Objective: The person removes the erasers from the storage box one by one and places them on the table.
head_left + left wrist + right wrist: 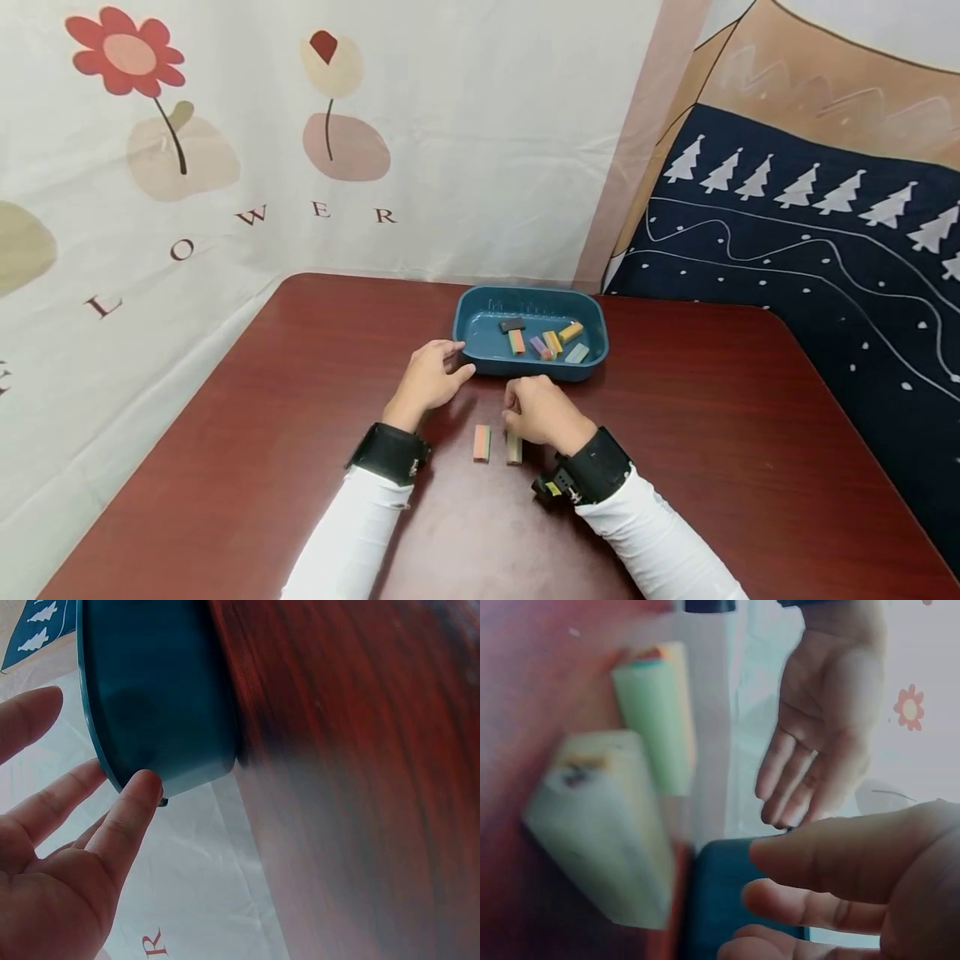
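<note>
My left hand [431,379] is at the near left corner of a dark teal plastic bin [502,367], fingers extended. In the left wrist view its fingertips overlap the bin's rim [90,724]; whether they press it I cannot tell. Just in front of the bin my right hand [547,412] hovers over a pale greenish-beige block [513,451], partly covering it from above. The right wrist view has this pale block [604,832] apart from the loosely bent fingers, with nothing between them and the thumb. Beside it on the table lies an orange-and-green block [482,443].
Several small blocks lie inside the bin, among them a black one [512,324], a yellow one [572,332] and a light blue one [577,353]. The reddish-brown wooden table [712,417] backs onto a printed cloth [465,150].
</note>
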Available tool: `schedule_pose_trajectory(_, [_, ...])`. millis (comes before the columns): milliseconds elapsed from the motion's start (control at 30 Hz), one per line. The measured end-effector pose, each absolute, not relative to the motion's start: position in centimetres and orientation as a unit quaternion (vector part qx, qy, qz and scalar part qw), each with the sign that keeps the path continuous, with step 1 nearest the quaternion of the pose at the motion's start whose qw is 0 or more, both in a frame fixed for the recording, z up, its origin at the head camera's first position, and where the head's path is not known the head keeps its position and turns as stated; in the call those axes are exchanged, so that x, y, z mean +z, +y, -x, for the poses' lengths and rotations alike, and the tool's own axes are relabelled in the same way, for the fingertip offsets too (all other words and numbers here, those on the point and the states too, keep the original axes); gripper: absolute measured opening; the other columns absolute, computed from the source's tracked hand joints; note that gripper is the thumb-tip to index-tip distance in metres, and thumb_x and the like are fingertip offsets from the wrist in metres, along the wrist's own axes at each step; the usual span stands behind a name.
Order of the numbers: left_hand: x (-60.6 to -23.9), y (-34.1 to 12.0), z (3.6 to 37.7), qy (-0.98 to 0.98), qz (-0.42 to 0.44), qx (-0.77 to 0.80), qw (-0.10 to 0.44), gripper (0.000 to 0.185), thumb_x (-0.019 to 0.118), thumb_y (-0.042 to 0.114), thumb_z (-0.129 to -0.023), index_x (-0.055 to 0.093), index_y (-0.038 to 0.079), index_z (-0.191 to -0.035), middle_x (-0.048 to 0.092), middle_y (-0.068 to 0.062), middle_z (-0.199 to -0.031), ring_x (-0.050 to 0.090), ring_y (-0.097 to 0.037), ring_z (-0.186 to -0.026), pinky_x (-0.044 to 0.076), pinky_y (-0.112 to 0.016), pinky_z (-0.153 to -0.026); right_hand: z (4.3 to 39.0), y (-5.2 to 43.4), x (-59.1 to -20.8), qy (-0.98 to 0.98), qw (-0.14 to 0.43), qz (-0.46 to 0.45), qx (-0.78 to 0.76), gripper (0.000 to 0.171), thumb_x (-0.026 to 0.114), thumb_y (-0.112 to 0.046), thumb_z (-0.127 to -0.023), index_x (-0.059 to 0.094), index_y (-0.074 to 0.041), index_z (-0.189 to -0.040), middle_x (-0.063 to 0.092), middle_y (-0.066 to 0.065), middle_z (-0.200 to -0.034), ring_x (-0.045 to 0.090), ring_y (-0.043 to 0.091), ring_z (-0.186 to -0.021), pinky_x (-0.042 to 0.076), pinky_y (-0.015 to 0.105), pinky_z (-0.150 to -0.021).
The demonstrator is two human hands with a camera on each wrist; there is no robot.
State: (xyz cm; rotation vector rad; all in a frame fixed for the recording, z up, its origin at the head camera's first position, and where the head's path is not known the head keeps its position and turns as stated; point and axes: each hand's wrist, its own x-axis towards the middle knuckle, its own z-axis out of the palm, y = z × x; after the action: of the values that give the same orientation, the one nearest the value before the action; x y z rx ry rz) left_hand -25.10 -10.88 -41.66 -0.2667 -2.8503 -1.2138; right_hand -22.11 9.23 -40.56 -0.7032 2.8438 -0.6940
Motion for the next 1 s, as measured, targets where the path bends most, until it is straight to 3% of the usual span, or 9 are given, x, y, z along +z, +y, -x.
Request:
schedule_pose_trajectory(300, [-41.7,-10.4,25.2,-0.921,0.094,-0.376,0.021,0.049,0.068,0.024,-0.092,0.057,0.004,-0.135,0.051,-0.016,-0.136,0.061,-0.025,-0.113,0.049,-0.039,-0.095,24.6,10.5,-38.1,0.941,-0.002,0.269,-0.203,0.007,0.069,-0.012,-0.088,0.065,-0.007,-0.091,0.054,-0.002,-0.071,0.051,0.011,-0.062,0.047,0.029,-0.058])
schedule_pose_trajectory(533, [-41.3,-10.5,25.3,-0.921,0.093,-0.378,0.023,0.050,0.068,0.025,-0.092,0.057,0.003,-0.135,0.052,-0.015,-0.136,0.060,-0.026,-0.114,0.047,-0.041,-0.097,27.7,11.6,-35.4,0.933,-0.056,0.311,-0.172,0.009,0.067,-0.014,-0.090,0.067,-0.006,-0.093,0.060,0.007,-0.081,0.053,0.016,-0.070,0.048,0.030,-0.060])
schedule_pose_trajectory(1000, [-41.4,-10.6,24.5,-0.928,0.083,-0.363,0.023,0.050,0.069,0.026,-0.091,0.058,0.005,-0.135,0.052,-0.014,-0.136,0.057,-0.027,-0.116,0.046,-0.043,-0.098,32.7,12.7,-34.1,0.916,-0.025,0.379,-0.130,0.014,0.068,-0.009,-0.087,0.065,-0.002,-0.099,0.059,0.009,-0.083,0.050,0.019,-0.071,0.047,0.031,-0.064])
